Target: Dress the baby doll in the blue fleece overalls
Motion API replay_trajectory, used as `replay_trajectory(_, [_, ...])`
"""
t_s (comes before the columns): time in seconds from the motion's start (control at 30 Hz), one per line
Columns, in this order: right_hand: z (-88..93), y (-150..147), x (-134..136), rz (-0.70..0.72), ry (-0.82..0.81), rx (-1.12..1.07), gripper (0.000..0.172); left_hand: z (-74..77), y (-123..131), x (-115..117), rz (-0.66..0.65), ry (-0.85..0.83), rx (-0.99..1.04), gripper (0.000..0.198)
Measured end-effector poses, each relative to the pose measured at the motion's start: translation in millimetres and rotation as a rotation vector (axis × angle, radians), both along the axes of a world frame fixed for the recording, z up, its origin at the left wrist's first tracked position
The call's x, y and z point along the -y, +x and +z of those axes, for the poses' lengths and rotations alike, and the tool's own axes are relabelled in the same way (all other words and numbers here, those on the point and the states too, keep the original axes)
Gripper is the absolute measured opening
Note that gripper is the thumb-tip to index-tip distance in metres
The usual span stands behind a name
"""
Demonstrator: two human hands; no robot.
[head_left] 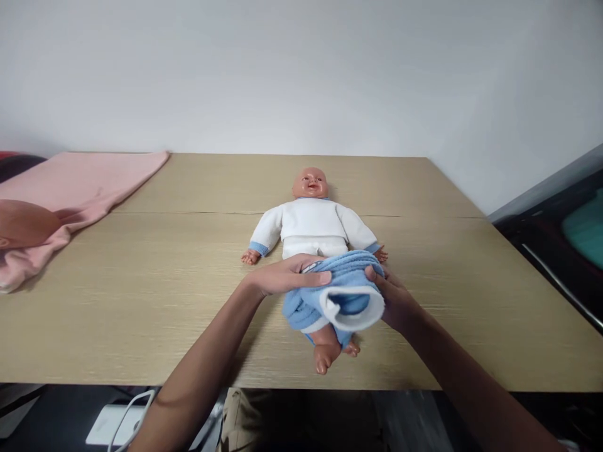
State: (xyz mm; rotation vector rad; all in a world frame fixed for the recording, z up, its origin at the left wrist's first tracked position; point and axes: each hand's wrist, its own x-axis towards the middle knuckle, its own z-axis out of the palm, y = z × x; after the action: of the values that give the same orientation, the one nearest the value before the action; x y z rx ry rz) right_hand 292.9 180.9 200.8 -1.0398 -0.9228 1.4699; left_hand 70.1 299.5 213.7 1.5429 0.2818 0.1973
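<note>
Left hand [288, 275]: pinching a pair of soft blue fabric trousers with white-trimmed leg openings [348, 276] at their 10 o'clock side, thumb flat across the front, other fingers mostly hidden
Right hand [393, 298]: gripping the same cloth at 3 o'clock, thumb bent over it, other fingers mostly hidden
Pale wood-grain table [471, 301]: spreading all around the dial beneath the doll
Limp pink cloth sheet [98, 179]: out at 10 o'clock, well apart from the hands
Bald plastic doll in a white long-sleeved top with blue cuffs [313, 216]: lying face up, head [306, 179] at 12 o'clock, arms [268, 229] angled towards 8 and 4
Trousers: between the hands, over the doll's lower half, one leg around a shin [325, 337], the other opening gaping towards 6 o'clock
Smooth rounded brown shape [26, 223]: at 9 o'clock on the pink sheet, cut by the frame
Bare plastic feet [326, 358]: at 6 o'clock, near each other
</note>
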Motion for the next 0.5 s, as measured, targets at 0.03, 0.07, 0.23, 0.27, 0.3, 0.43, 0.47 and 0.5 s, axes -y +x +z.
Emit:
replay_trajectory(0.03, [-2.1,-5.7,0.0,-0.037,-0.029,-0.064,0.056,-3.9,0.4,-1.4,-0.032,-0.054,0.025,0.075])
replay_trajectory(0.07, [-3.7,-10.7,0.6,-0.039,-0.05,-0.114,0.057,-8.2,0.4,-3.0,-0.067,-0.105,0.046,0.079])
replay_trajectory(0.23, [-4.9,-16.2,14.6,0.142,-0.1,-0.074,0.053,-29.9,-3.7,-7.9,-0.017,-0.206,0.135,0.073])
replay_trajectory(0.27, [-3.8,-14.1,18.0,0.185,-0.095,-0.042,0.057,-32.6,-4.5,-8.0,0.01,-0.213,0.154,0.073])
replay_trajectory(0.3, [-2.1,-11.9,20.9,0.227,-0.078,-0.013,0.066,-34.0,-5.1,-7.8,0.03,-0.218,0.16,0.072])
replay_trajectory(0.43, [9.0,-8.2,24.1,0.237,0.011,0.112,0.076,-27.5,-3.5,-5.3,0.017,-0.207,0.122,0.06])
replay_trajectory(0.47, [11.5,-8.9,23.6,0.171,0.024,0.163,0.066,-23.2,-2.4,-4.2,-0.008,-0.189,0.115,0.056])
replay_trajectory(0.5, [13.4,-9.8,23.1,0.078,0.04,0.226,0.053,-18.4,-1.2,-2.8,-0.034,-0.168,0.107,0.052])
